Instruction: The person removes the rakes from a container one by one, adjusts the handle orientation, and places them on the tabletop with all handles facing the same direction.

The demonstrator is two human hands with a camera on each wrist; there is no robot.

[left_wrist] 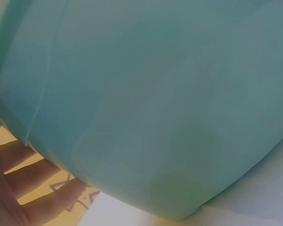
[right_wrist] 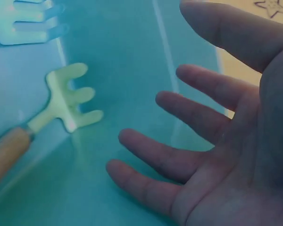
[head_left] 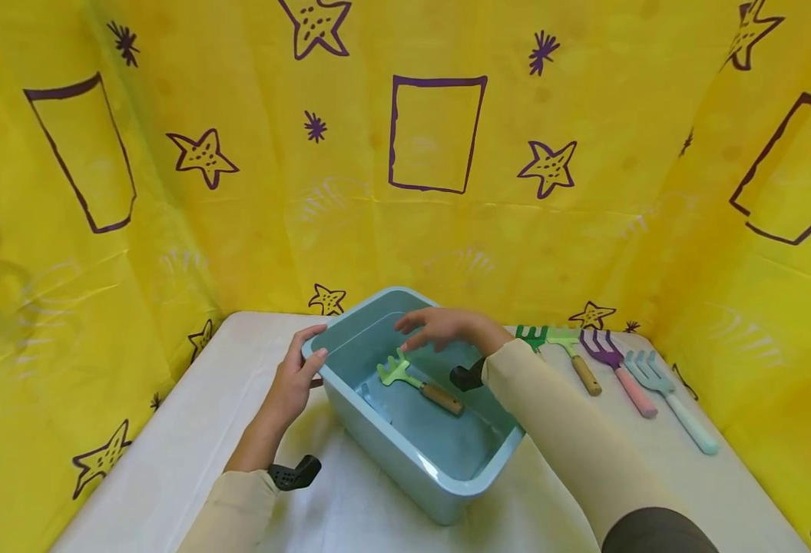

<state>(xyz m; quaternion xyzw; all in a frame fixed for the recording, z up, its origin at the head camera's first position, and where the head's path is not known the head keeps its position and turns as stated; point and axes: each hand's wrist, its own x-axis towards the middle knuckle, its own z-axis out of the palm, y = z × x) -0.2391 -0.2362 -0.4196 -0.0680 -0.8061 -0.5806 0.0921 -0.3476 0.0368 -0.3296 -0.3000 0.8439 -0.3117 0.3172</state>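
A blue-grey plastic bin (head_left: 405, 453) stands at an angle on the table. At its left corner my left hand (head_left: 293, 378) grips the rim, thumb on top and fingers along the outside. Inside lies a light green hand rake (head_left: 397, 370) with a wooden handle. Beside it, a pale blue rake (right_wrist: 23, 21) shows in the right wrist view and nearly blends with the bin in the head view. My right hand (head_left: 440, 326) hovers over the bin with fingers spread, holding nothing. In the right wrist view its fingertips are apart from the green rake's tines.
Right of the bin several rakes lie in a row: a dark green one (head_left: 531, 335), partly hidden by my arm, a light green one (head_left: 585, 375), a purple one with pink handle (head_left: 630, 388) and a light blue one (head_left: 685, 418). Yellow patterned cloth (head_left: 267, 230) encloses the white table (head_left: 239, 369).
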